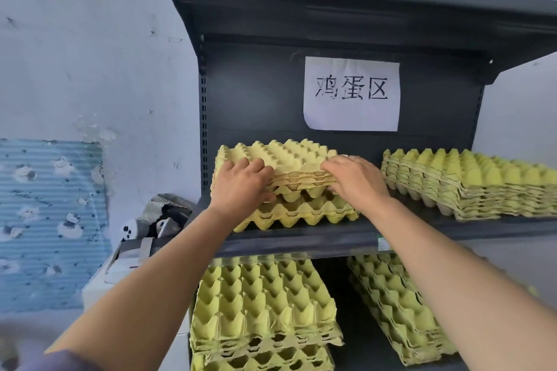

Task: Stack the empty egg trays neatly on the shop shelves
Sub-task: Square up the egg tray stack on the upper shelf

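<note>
Egg trays (280, 156) sat tilted on a stack (301, 215) at the left end of the shelf (497, 230). Left grip (241, 187) and right grip (355, 181) clasped their front edge, fingers curled.

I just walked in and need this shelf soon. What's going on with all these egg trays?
A person is stacking yellow moulded-pulp egg trays on a dark grey metal shelf unit. Both the left hand and right hand grip the top few trays of the upper shelf's left stack, sitting askew on those beneath. A neater stack stands beside it; two more stacks lie on the shelf below.
</note>
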